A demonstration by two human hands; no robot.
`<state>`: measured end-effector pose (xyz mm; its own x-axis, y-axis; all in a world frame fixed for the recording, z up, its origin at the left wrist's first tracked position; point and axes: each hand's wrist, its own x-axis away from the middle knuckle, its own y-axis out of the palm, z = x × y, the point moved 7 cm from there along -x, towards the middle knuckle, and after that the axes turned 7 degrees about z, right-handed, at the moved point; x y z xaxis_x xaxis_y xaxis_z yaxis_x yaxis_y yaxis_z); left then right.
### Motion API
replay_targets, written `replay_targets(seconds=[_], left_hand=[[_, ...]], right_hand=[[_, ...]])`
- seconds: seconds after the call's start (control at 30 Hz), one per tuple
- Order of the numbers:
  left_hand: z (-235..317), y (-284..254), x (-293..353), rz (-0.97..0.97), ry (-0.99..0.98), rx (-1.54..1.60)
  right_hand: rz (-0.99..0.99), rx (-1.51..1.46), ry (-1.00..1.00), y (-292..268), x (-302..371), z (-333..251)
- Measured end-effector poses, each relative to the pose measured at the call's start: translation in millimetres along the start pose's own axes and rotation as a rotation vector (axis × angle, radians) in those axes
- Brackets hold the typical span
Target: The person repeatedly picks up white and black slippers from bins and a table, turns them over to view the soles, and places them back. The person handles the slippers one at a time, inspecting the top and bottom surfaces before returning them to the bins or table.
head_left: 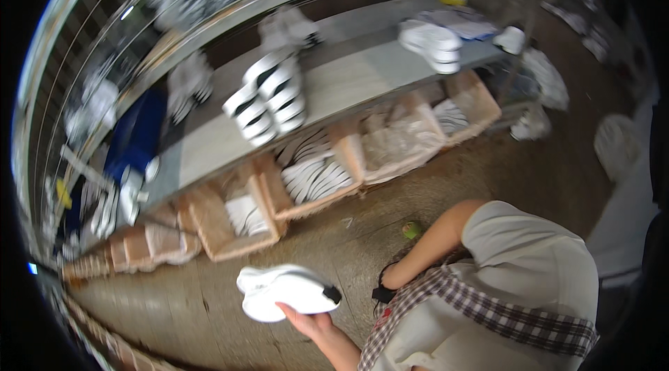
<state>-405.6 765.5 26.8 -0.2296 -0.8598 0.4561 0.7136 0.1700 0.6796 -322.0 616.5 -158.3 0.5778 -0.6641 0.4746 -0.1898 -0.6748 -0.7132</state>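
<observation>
My left hand (310,321) is closed on a white shoe sole (282,287), its thumb along the near side. Motion blurs the sole slightly, and a black patch marks its right end. I cannot tell whether one sole or a pair is held. The sole is held above the floor, in front of the bins under the bench. My right hand is out of view.
Along the long bench (209,148) stand stacks of white soles (272,102). Lined bins (237,252) under it hold more white pieces and clear plastic. A blue roll (136,134) lies at left; white bags (547,81) sit at right. My black-shod foot (383,291) is near.
</observation>
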Motion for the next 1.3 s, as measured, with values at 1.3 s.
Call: replay_targets(seconds=[1.3], left_hand=[[-377,265,111,-0.043,-0.081,-0.464]], right_hand=[[2.048,-0.353,1.410,-13,955,389]])
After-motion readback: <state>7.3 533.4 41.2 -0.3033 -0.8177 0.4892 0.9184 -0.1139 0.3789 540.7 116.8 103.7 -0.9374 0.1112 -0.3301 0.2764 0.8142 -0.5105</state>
